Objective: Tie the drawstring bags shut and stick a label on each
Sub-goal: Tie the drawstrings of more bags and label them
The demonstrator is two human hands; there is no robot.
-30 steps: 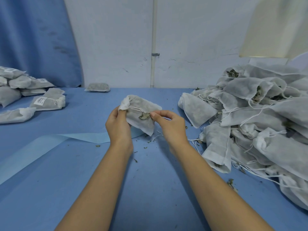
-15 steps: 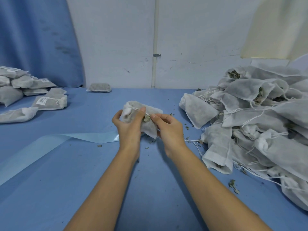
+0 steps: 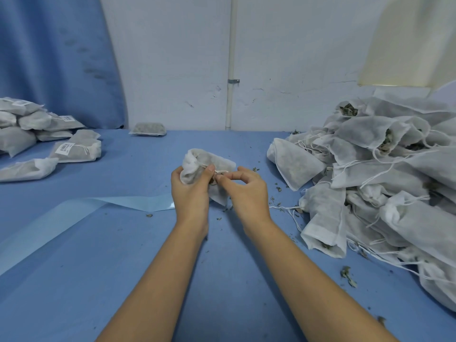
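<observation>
Left hand grip curls round one bag, right hand grip pinches its one drawstring

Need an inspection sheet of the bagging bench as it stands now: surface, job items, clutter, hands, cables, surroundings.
Surface: blue cloth-covered table; a pale blue glossy strip lies across its left side.
Job's things: white fabric drawstring bag held mid-table; heap of untied white bags on the right, some with open mouths showing leaves; stack of labelled bags on the left.
Clutter: dried leaf crumbs scattered around the hands and the heap.
Grippers: left hand grips the bag near its mouth; right hand pinches its drawstring.
Cables: nothing seen.
Surroundings: white wall with a vertical white pipe; blue curtain at left.
</observation>
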